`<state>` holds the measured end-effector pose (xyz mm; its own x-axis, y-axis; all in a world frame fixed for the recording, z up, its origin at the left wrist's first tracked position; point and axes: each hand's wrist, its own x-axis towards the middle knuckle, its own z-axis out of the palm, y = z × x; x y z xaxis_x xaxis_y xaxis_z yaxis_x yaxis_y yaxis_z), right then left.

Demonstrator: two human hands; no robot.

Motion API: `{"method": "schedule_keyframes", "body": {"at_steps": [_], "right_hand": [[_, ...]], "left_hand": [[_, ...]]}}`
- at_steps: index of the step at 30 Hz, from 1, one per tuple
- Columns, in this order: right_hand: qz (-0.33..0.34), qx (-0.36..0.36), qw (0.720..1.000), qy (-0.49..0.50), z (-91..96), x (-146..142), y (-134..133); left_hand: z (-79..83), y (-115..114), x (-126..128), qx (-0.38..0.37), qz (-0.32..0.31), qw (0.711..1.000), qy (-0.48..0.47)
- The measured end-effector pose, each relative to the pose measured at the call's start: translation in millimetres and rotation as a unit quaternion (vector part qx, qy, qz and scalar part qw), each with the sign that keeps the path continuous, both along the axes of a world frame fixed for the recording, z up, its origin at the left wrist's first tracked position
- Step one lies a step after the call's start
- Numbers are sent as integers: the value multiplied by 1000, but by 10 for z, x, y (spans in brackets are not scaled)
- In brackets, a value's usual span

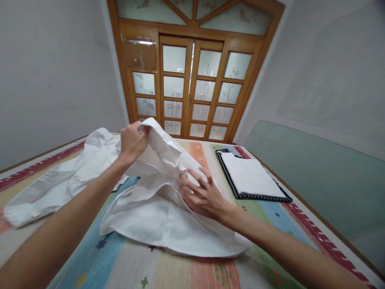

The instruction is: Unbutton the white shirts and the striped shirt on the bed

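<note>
A white shirt (168, 224) lies partly bunched on the patterned bedspread, its hem spread towards me and a sleeve (45, 192) stretched out to the left. My left hand (134, 140) is closed on an edge of the shirt and holds it up above the bed. Lower and to the right, my right hand (204, 194) grips a fold of the same cloth, its fingers curved and somewhat apart. The lifted cloth hangs between both hands in loose folds. My right thumb is hidden.
At the right rests a folded white piece with a black striped garment (255, 176) under it. The striped bedspread (132, 261) covers the bed. A pale green panel (313, 180) runs along the right side, and wooden glazed doors (192, 88) stand behind.
</note>
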<state>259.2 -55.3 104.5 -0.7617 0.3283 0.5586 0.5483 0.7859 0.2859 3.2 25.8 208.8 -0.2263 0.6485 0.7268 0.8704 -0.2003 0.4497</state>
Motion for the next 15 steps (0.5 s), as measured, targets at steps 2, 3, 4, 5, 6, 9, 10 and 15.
{"method": "schedule_keyframes", "body": {"at_steps": [2, 3, 4, 5, 6, 9, 10, 15], "right_hand": [[-76, -47, 996, 24, -69, 80, -46], [-119, -70, 990, 37, -84, 136, -34], [-160, -95, 981, 46, -86, 207, 2], [-200, -120, 971, 52, -74, 292, 60], [-237, -150, 958, 54, -46, 392, 137], [-324, -200, 921, 87, 130, 762, 432], [-339, -189, 914, 119, 217, 895, 537], [-418, -46, 832, 361, 638, 1404, 997]], "left_hand": [[-23, 10, -51, -24, 3, 999, -33], [-34, 14, -80, -36, 5, 998, -52], [-43, 17, -115, -44, 10, 997, -66], [-53, 19, -155, -46, 15, 996, -71], [-63, 21, -203, -42, 20, 997, -64], [-93, 20, -380, -6, 71, 997, 14], [-105, 15, -444, 3, 92, 994, 51], [-190, -4, -697, -27, -3, 963, 269]]}}
